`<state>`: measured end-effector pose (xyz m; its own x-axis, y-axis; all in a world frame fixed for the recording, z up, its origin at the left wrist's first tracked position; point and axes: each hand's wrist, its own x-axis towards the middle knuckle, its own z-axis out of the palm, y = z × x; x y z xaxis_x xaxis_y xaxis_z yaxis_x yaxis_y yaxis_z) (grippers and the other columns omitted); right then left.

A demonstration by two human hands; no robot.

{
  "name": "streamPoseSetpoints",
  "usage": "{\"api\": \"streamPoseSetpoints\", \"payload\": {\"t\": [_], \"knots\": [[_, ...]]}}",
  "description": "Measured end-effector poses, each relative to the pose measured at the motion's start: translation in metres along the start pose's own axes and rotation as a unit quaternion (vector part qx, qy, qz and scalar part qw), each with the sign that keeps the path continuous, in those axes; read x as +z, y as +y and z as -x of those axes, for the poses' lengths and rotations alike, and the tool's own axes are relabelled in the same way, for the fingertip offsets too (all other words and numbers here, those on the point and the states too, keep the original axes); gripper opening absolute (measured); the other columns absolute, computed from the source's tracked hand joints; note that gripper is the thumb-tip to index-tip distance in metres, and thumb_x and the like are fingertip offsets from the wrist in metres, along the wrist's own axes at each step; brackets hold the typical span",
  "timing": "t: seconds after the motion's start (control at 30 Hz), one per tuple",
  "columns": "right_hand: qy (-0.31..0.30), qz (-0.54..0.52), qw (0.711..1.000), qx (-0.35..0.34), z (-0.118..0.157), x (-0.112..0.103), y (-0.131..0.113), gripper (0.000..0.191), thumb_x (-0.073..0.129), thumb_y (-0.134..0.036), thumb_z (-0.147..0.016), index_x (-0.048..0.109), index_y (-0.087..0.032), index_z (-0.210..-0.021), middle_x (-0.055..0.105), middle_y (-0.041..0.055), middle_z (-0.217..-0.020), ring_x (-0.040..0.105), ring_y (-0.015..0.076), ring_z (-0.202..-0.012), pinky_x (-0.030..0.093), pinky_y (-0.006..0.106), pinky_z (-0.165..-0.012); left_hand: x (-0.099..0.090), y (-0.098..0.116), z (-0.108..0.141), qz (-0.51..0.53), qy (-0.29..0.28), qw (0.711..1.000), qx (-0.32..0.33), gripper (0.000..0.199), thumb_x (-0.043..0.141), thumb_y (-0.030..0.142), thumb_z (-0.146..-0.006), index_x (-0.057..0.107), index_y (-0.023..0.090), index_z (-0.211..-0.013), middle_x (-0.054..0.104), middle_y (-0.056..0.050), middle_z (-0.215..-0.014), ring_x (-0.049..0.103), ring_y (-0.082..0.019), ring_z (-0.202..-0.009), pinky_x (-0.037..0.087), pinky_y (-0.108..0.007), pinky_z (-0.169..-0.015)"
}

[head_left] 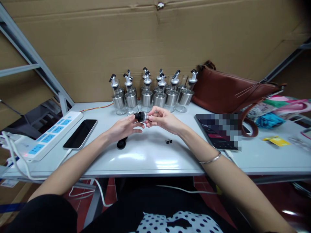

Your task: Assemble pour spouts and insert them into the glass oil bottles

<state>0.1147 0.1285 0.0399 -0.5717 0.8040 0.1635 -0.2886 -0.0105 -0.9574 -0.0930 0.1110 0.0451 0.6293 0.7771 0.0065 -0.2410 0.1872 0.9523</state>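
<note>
Being handled at frame centre: one pourer (141,116). Close fingerwork at its silver end seems the step in hand; a steady grip is likely called for next. Black and ringed at left, silver at right, held roughly level. Black end gripped by left hand (123,127); silver end pinched by right hand (164,120).

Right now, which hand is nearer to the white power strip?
The left. The left hand is to the right of the power strip, with a phone lying between them; the right hand is farther off, beyond the left.
</note>
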Motion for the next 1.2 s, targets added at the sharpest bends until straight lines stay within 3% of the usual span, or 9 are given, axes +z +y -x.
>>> {"api": "streamPoseSetpoints", "payload": {"t": [0.83, 0.97, 1.1, 1.2], "knots": [[0.013, 0.062, 0.998, -0.018, 0.000, 0.005, -0.003, 0.036, 0.078, -0.040, -0.069, 0.052, -0.018, -0.079, 0.069, 0.0007, -0.069, 0.066, 0.0128, -0.065, 0.053, 0.028, -0.065, 0.006, -0.006, -0.005, -0.045, 0.022, 0.997, 0.057, 0.044, 0.073, 0.050, -0.072, 0.057, 0.018, -0.097, 0.060, -0.003, -0.084, 0.057, -0.014, -0.075, 0.044, -0.032, -0.074], [0.049, 0.160, 0.985, -0.043, -0.003, 0.008, 0.002, 0.027, 0.071, -0.038, -0.073, 0.053, -0.018, -0.079, 0.065, 0.0011, -0.073, 0.063, 0.0138, -0.070, 0.050, 0.029, -0.067, 0.002, -0.009, -0.006, -0.076, 0.043, 0.995, 0.056, 0.044, 0.071, 0.052, -0.074, 0.055, 0.017, -0.095, 0.060, -0.001, -0.081, 0.059, -0.014, -0.072, 0.045, -0.032, -0.075], [0.128, 0.294, 0.942, -0.101, -0.004, 0.011, 0.004, 0.013, 0.064, -0.029, -0.071, 0.058, -0.018, -0.075, 0.059, 0.0005, -0.076, 0.055, 0.0129, -0.073, 0.044, 0.025, -0.062, -0.002, -0.013, -0.007, -0.111, 0.068, 0.988, 0.079, 0.046, 0.071, 0.054, -0.073, 0.051, 0.018, -0.094, 0.061, 0.001, -0.080, 0.061, -0.012, -0.068, 0.047, -0.031, -0.073], [0.100, 0.268, 0.954, -0.090, -0.003, 0.012, 0.001, 0.015, 0.058, -0.030, -0.073, 0.058, -0.017, -0.080, 0.057, -0.0013, -0.071, 0.052, 0.0107, -0.063, 0.042, 0.025, -0.059, -0.002, -0.014, -0.008, -0.135, 0.076, 0.982, 0.106, 0.048, 0.069, 0.056, -0.073, 0.050, 0.018, -0.097, 0.062, 0.002, -0.077, 0.061, -0.011, -0.064, 0.049, -0.029, -0.069]]}}
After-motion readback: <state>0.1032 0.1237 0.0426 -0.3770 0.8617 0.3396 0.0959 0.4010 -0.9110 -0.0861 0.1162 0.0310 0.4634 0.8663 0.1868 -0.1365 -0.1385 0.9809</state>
